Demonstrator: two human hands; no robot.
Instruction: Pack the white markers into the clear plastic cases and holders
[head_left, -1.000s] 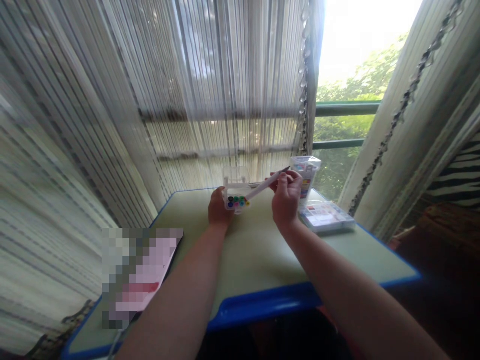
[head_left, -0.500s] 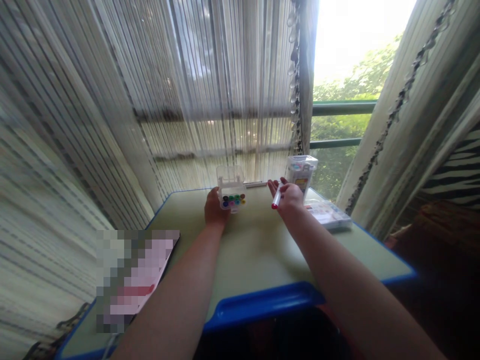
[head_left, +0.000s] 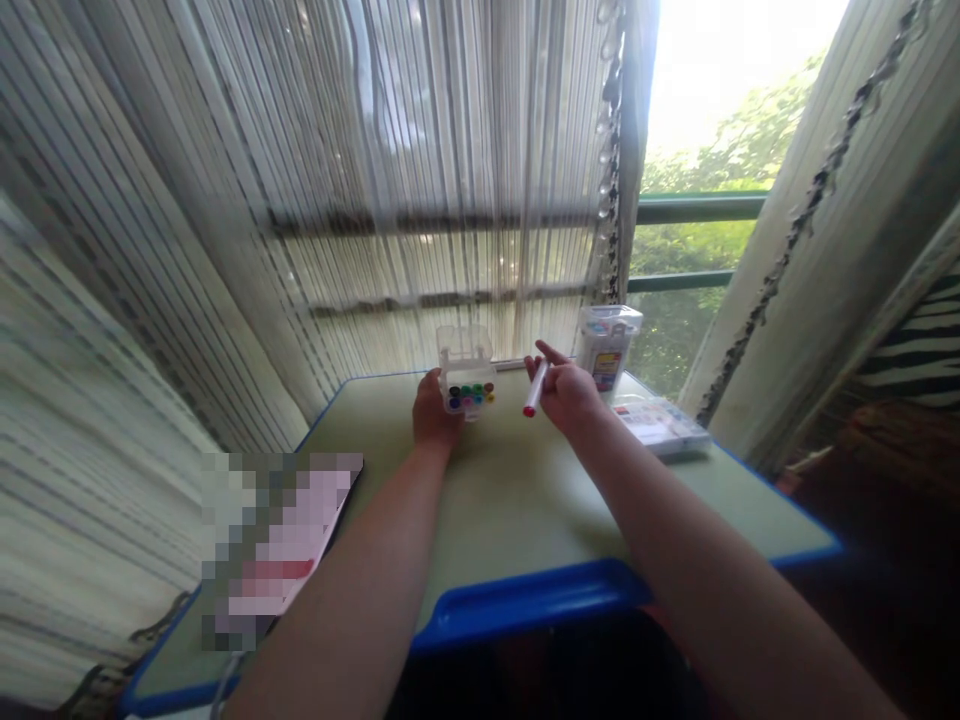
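My left hand (head_left: 435, 415) is wrapped round the left side of a clear plastic marker case (head_left: 466, 350) near the table's far edge. Its lid stands up, and several coloured marker ends (head_left: 471, 395) show inside in two rows. Held in my right hand (head_left: 570, 395) is a white marker (head_left: 537, 388) with a red end pointing down and toward me. The marker is apart from the case, to its right. My right index finger stretches out past the marker. Behind the two hands, a thin white object lies along the far edge, partly hidden.
A second clear case (head_left: 604, 350) with a label stands upright at the back right. In front of it a flat clear box (head_left: 660, 425) lies on the table (head_left: 510, 500). A pixelated pinkish screen (head_left: 292, 540) lies at left. The table has a blue rim (head_left: 532, 600); curtains hang behind.
My right hand has moved slightly left with the marker, nearer the case, and its index finger now sticks out. My left hand keeps hold of the case. The whole view has shifted slightly.
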